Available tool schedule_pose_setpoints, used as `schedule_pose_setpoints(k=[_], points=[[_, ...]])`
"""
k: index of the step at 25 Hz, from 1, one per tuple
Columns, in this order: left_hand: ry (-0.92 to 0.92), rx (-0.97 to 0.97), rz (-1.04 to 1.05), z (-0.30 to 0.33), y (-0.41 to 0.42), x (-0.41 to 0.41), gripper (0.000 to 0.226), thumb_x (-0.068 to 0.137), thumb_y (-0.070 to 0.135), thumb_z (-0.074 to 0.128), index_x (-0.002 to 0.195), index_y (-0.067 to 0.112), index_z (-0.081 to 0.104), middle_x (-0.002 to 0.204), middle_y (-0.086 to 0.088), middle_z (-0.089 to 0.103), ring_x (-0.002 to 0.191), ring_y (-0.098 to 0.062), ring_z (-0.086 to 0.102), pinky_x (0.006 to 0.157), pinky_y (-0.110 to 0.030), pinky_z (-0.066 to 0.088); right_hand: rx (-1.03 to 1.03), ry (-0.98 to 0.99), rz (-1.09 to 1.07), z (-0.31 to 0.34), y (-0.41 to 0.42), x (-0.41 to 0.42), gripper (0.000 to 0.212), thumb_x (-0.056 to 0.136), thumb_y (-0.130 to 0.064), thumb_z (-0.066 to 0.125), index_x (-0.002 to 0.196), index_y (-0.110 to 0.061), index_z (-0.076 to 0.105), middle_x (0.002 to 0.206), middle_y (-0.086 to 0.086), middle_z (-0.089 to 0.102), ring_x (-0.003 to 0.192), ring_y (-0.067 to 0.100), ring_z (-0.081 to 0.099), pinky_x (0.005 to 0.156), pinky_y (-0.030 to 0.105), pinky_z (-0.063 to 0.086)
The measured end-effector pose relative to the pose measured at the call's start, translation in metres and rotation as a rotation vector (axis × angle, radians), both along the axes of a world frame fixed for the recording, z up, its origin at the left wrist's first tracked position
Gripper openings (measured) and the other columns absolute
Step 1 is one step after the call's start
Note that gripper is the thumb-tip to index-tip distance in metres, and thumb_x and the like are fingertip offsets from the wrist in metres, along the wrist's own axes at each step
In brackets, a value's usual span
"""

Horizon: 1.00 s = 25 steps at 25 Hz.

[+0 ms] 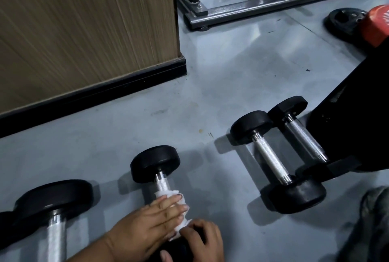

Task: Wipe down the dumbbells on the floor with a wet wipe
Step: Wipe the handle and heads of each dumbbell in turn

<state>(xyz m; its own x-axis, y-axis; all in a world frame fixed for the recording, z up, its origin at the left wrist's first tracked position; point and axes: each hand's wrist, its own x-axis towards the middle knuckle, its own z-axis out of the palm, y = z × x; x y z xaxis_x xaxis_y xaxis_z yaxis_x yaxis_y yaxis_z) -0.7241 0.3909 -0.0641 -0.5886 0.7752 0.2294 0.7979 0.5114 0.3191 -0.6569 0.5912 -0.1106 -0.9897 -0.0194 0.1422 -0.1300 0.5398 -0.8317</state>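
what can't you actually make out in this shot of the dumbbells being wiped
Head view only:
- Near head of the middle dumbbell: covered by the right hand and left hand.
- Its handle under the wet wipe: hidden by the wipe and fingers.
- Left dumbbell: near end cut off by the bottom edge.
- Far right dumbbell: near head behind the black bench.
- Red object: cut off by the right edge, blurred.

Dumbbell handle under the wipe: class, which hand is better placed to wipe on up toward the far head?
Probably the left hand: it wraps the wet wipe around the handle. The right hand grips the near head.
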Motion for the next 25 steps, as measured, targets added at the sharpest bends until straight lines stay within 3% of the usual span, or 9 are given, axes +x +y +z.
schedule_pose_setpoints(k=[2, 5, 7, 9, 12, 17, 25], points=[[-0.044, 0.048, 0.080, 0.004, -0.002, -0.006, 0.038, 0.104, 0.021, 0.054, 0.139, 0.007, 0.059, 0.157, -0.003, 0.043, 0.147, -0.030, 0.036, 0.117, -0.044, 0.036, 0.100, 0.119, -0.020, 0.002, 0.003, -0.005, 0.046, 0.044, -0.016, 0.101, 0.077, -0.032, 0.073, 0.099, -0.027, 0.058, 0.095, -0.017, 0.049, 0.079, 0.001, 0.042], [-0.049, 0.115, 0.262, 0.009, -0.003, -0.009, 0.038, 0.106, 0.025, 0.047, 0.136, 0.005, 0.061, 0.157, -0.002, 0.044, 0.148, -0.030, 0.035, 0.115, -0.042, 0.039, 0.136, 0.176, -0.004, 0.018, 0.005, -0.009, 0.066, 0.037, -0.032, 0.105, 0.091, -0.034, 0.068, 0.099, -0.017, 0.058, 0.086, 0.004, 0.057, 0.075, 0.012, 0.049], [-0.070, 0.101, 0.252, 0.008, 0.003, -0.001, 0.038, 0.106, 0.025, 0.048, 0.136, 0.006, 0.061, 0.157, -0.001, 0.043, 0.149, -0.030, 0.034, 0.116, -0.043, 0.038, 0.128, 0.215, -0.015, 0.035, 0.005, -0.012, 0.046, 0.056, -0.055, 0.094, 0.089, -0.033, 0.073, 0.096, -0.012, 0.060, 0.082, 0.008, 0.061, 0.072, 0.018, 0.053], [-0.056, 0.058, 0.131, 0.006, 0.004, 0.007, 0.038, 0.104, 0.022, 0.052, 0.136, 0.005, 0.061, 0.157, -0.004, 0.042, 0.149, -0.032, 0.033, 0.118, -0.045, 0.034, 0.126, 0.267, 0.003, 0.046, 0.001, -0.008, 0.044, 0.074, -0.066, 0.074, 0.086, -0.024, 0.077, 0.089, 0.000, 0.063, 0.079, 0.017, 0.063, 0.072, 0.025, 0.053], [-0.042, 0.036, 0.044, 0.009, -0.002, 0.002, 0.039, 0.104, 0.022, 0.053, 0.139, 0.007, 0.059, 0.158, -0.002, 0.042, 0.149, -0.030, 0.032, 0.120, -0.045, 0.031, 0.084, 0.252, -0.014, 0.055, 0.001, -0.008, 0.046, 0.077, -0.066, 0.072, 0.086, -0.021, 0.077, 0.090, 0.003, 0.064, 0.081, 0.019, 0.063, 0.073, 0.029, 0.053], [-0.196, 0.172, 0.290, 0.011, 0.003, -0.006, 0.039, 0.106, 0.025, 0.047, 0.139, 0.008, 0.060, 0.158, 0.003, 0.042, 0.151, -0.027, 0.030, 0.117, -0.048, 0.034, 0.060, 0.254, -0.041, 0.060, 0.000, -0.005, 0.044, 0.077, -0.061, 0.074, 0.094, -0.020, 0.074, 0.092, 0.004, 0.059, 0.084, 0.019, 0.058, 0.075, 0.032, 0.052], [-0.159, 0.082, 0.082, 0.012, 0.004, 0.001, 0.040, 0.106, 0.024, 0.047, 0.143, 0.010, 0.055, 0.157, -0.001, 0.043, 0.150, -0.027, 0.030, 0.124, -0.041, 0.023, 0.107, 0.169, -0.005, 0.070, 0.002, -0.003, 0.041, 0.085, -0.055, 0.071, 0.089, -0.015, 0.071, 0.097, 0.004, 0.059, 0.088, 0.024, 0.057, 0.077, 0.041, 0.050]])
